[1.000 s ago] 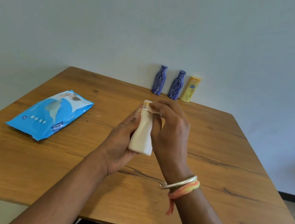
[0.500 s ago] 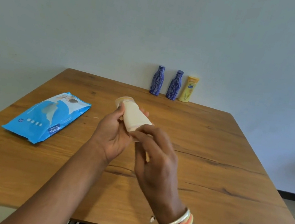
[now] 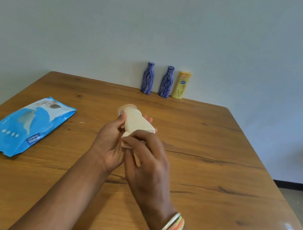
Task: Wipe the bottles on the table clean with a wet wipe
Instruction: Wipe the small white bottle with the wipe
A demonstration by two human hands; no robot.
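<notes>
Cream plastic bottle [image 3: 137,125] tilted, cap away from the person, held above the wooden tabletop [image 3: 220,157]. Left hand [image 3: 110,144] grips its body; right hand [image 3: 148,161] pinches a white wet wipe [image 3: 126,140] against its base.

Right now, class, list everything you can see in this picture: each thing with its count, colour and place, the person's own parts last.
cream bottle: one, cream with tan cap, tilted, held above the table centre
wet wipe: one, white, against the bottle's lower end
blue bottles: two, blue patterned, upright at far edge
yellow bottle: one, yellow, upright beside them
wipes pack: one, blue, lying flat, left side
table: one, brown wood
bangles: silver and orange, right wrist
left hand: holds bottle
right hand: presses wipe
</notes>
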